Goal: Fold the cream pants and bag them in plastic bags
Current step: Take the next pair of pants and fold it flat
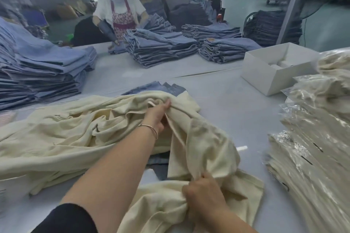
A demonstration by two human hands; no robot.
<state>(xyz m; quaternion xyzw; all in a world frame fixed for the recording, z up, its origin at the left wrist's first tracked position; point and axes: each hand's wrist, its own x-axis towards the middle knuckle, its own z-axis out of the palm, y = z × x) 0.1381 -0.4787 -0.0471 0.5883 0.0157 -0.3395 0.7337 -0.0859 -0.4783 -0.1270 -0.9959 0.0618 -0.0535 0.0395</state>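
Cream pants [79,130] lie crumpled across the grey table, spreading from the left edge to the middle. My left hand [158,115], with a thin bracelet on the wrist, pinches a far fold of the cream fabric near the middle. My right hand [202,193] grips a bunched part of the same cream cloth close to me. Between the two hands the fabric rises in a loose ridge. Stacks of cream pants in clear plastic bags [310,166] lie at the right.
An open white box [272,73] stands at the right back. Piles of folded blue jeans [41,70] fill the left and the far side [161,47], where a person in an apron [119,5] works. A blue garment [161,87] peeks out under the cream cloth.
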